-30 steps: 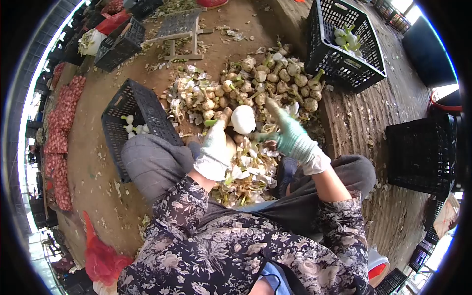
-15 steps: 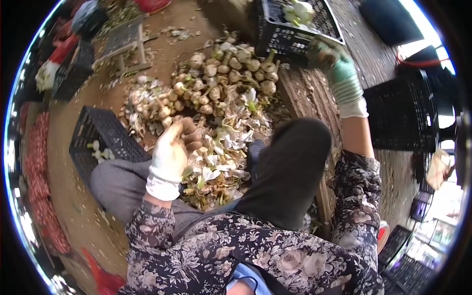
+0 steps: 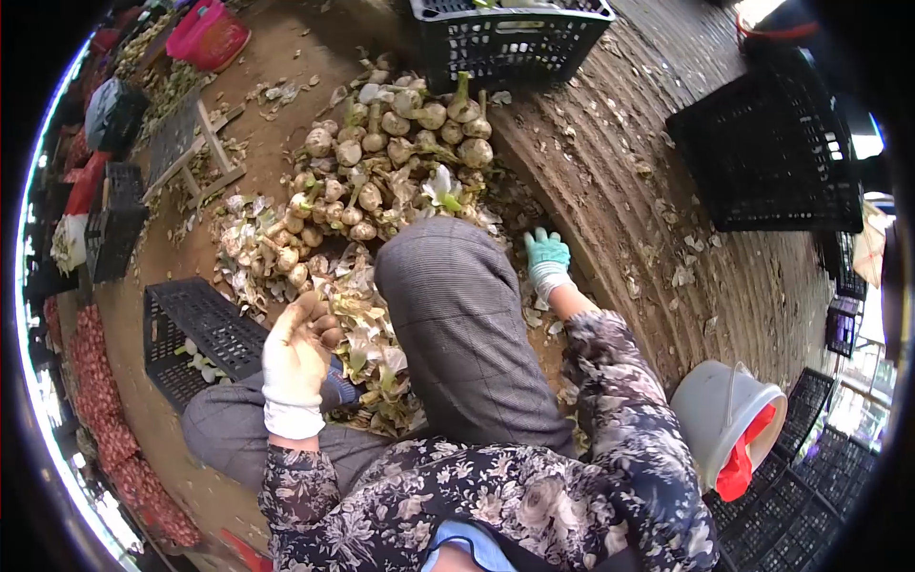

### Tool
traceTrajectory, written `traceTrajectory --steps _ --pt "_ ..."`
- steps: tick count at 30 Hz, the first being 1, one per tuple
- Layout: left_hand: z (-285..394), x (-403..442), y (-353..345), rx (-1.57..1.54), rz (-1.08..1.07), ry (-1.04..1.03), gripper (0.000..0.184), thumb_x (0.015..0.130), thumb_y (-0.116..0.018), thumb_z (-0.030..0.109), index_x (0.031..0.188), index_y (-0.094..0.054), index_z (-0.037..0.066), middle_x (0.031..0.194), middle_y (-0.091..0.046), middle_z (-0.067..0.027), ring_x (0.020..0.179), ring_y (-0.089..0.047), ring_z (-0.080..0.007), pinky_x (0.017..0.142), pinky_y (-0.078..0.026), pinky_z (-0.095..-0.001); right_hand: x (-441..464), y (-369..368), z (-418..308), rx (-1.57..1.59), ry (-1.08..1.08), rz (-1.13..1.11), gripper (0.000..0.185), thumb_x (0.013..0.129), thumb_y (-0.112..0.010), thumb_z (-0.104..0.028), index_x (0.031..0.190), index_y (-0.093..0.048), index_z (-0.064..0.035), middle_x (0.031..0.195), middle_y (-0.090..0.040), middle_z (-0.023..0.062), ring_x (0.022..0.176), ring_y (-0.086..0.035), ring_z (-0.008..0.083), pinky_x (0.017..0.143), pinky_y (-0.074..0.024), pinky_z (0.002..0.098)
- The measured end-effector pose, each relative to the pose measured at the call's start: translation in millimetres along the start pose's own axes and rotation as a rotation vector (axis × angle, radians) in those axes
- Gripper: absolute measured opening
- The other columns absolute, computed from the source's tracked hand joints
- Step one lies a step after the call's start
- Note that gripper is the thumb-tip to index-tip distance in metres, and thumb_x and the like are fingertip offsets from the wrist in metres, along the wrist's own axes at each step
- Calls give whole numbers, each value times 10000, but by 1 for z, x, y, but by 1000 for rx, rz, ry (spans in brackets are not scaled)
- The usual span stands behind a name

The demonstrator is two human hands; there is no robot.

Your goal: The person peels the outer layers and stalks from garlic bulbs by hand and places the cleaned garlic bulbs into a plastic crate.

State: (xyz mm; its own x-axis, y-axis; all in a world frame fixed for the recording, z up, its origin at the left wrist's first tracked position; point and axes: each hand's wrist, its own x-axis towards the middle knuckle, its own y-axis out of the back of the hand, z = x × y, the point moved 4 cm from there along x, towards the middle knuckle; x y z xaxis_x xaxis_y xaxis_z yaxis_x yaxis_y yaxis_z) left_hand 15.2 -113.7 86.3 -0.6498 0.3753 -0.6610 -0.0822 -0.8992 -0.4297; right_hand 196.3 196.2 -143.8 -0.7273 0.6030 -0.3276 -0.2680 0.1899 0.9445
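My left hand (image 3: 298, 357), in a white glove with brown-stained fingers, is held above my left leg. Its fingers are curled in; whatever they may hold is hidden. Beside my raised right knee, my right hand (image 3: 547, 254) in a mint-green glove is low near the floor, fingers outstretched and holding nothing visible. A heap of garlic bulbs (image 3: 474, 153) with cut stems lies beyond my knees. Loose garlic skins (image 3: 250, 238) spread along its left side and between my legs. A black crate (image 3: 224, 319) with a few white garlic pieces stands left of my left hand.
Ahead stands another black crate (image 3: 519, 48), with pale pieces at its rim. A large black crate (image 3: 767, 143) and a white bucket (image 3: 701, 415) holding red material are on the right. A wooden stool (image 3: 195, 148), pink basin (image 3: 207, 36) and red net sacks (image 3: 105, 410) are left.
My right hand has come back from the far crate and down beside my right knee. The view has shifted, bringing the white bucket into sight. My left hand remains curled.
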Motion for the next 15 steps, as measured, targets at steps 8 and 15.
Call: traceTrajectory --steps 8,15 --pt "6 -1 -6 -14 -226 -1 265 881 -467 193 1032 -545 -11 876 -558 -86 745 -524 -208 636 -469 -330 74 45 -19 2198 -339 -514 302 789 -616 -334 915 -576 -63 892 -604 77 812 -592 179 698 -476 326" --pt "14 -37 -79 -145 -606 38 554 859 -451 472 1158 -476 7 1017 -575 -133 813 -600 -259 633 -507 -360 -59 334 -138 1744 876 -365 348 857 -558 -220 1094 -490 26 1045 -555 107 945 -548 164 830 -447 246"
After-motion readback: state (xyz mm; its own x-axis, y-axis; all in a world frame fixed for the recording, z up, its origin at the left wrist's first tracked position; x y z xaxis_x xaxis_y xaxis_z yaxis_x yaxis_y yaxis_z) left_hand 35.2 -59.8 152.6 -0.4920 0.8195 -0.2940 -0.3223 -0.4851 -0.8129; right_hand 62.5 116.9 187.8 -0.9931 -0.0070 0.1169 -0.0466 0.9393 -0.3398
